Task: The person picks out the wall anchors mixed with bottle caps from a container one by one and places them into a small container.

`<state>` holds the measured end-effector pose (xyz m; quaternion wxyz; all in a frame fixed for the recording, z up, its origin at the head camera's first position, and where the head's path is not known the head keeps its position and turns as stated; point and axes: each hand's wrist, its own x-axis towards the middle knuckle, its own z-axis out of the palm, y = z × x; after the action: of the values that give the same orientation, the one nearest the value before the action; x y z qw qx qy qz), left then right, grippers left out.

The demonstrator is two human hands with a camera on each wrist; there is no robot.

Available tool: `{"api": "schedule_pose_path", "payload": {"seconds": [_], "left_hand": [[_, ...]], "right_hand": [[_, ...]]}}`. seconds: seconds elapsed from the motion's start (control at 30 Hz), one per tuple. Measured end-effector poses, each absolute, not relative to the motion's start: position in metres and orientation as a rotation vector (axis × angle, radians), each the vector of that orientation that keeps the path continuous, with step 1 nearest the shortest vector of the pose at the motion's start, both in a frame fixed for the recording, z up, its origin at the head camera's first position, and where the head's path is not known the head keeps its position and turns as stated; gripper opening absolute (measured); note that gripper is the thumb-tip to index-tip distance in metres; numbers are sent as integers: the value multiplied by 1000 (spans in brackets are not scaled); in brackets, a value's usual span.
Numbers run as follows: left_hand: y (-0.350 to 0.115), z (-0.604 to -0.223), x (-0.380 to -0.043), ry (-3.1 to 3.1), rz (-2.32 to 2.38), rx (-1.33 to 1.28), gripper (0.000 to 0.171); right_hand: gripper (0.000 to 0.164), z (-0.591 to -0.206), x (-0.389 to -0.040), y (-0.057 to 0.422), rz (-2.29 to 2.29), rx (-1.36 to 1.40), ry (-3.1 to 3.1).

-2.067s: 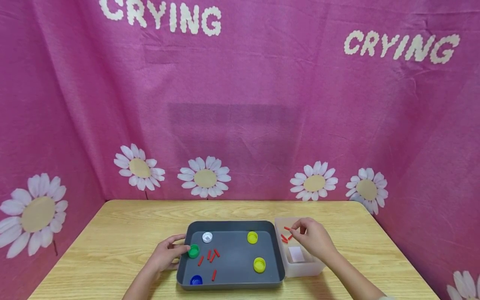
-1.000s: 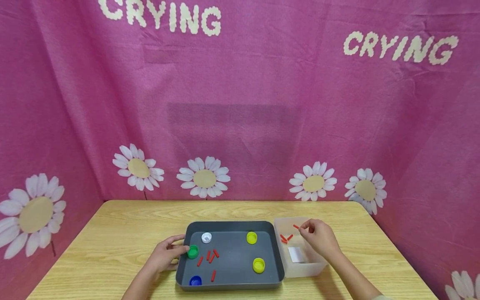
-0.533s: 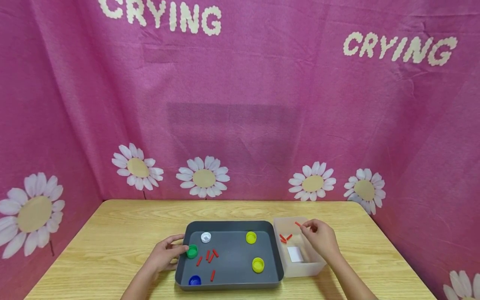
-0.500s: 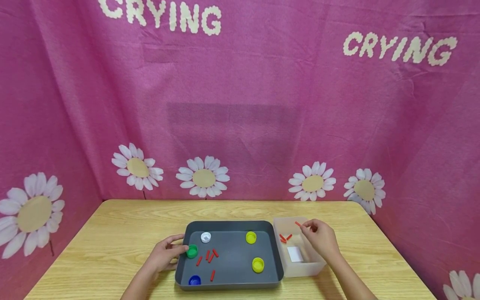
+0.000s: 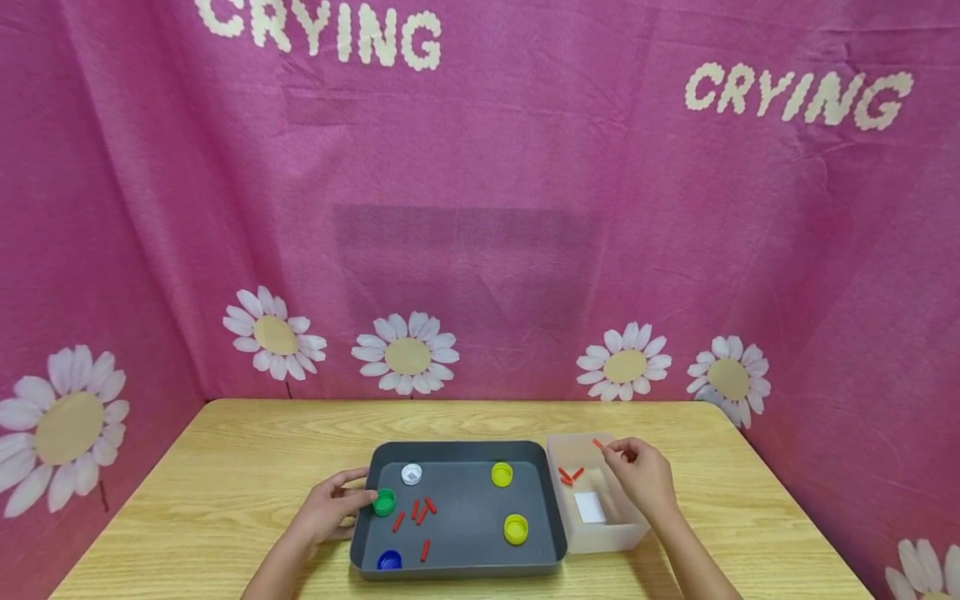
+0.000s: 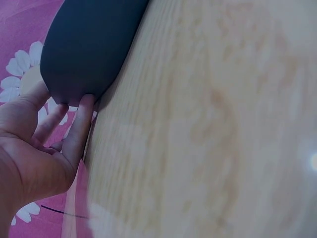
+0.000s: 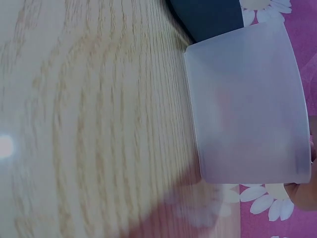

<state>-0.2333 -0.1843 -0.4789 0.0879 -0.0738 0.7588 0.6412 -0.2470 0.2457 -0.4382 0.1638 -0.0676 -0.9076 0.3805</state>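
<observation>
In the head view, my right hand (image 5: 641,479) pinches a short red stick (image 5: 597,443) between thumb and fingertips, over the back part of a clear plastic box (image 5: 607,540). Several red sticks (image 5: 578,473) lie in the box near a white square card (image 5: 590,507). My left hand (image 5: 330,507) grips the left wall of the grey tray (image 5: 468,508), thumb over the rim beside a green cap (image 5: 384,502). The left wrist view shows its fingers against the outside of the tray (image 6: 89,54). Most of my right hand is hidden behind the box (image 7: 247,109) in the right wrist view.
Inside the tray lie a white cap (image 5: 411,474), a blue cap (image 5: 389,561), two yellow caps (image 5: 502,475) and several red sticks (image 5: 425,550). The box stands against the tray's right side on a wooden table (image 5: 285,433). A pink flowered cloth (image 5: 480,292) hangs behind.
My right hand has moved slightly right with the red stick, whose free end now points higher. The other sticks in the box and my left hand's grip on the tray look the same.
</observation>
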Motion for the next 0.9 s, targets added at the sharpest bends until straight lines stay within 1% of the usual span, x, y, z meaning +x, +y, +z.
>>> {"api": "schedule_pose_path", "payload": {"seconds": [0.23,0.5,0.67,0.9], "left_hand": [[-184,-479,-234,2280,1899,-249,55],[-183,-480,-234,2280,1901,-244,56],[-183,-479,-234,2286,1902,-255,55],[-184,-479,-232,2277,1898,-228,57]], "right_hand": [[17,-438,-246,245,1098,-211,-2571],[21,-438,-246,246,1120,-221,-2574],[21,-439,-246,246,1128,-226,-2572],[21,-437,-244,246,1121,-213,-2575]]}}
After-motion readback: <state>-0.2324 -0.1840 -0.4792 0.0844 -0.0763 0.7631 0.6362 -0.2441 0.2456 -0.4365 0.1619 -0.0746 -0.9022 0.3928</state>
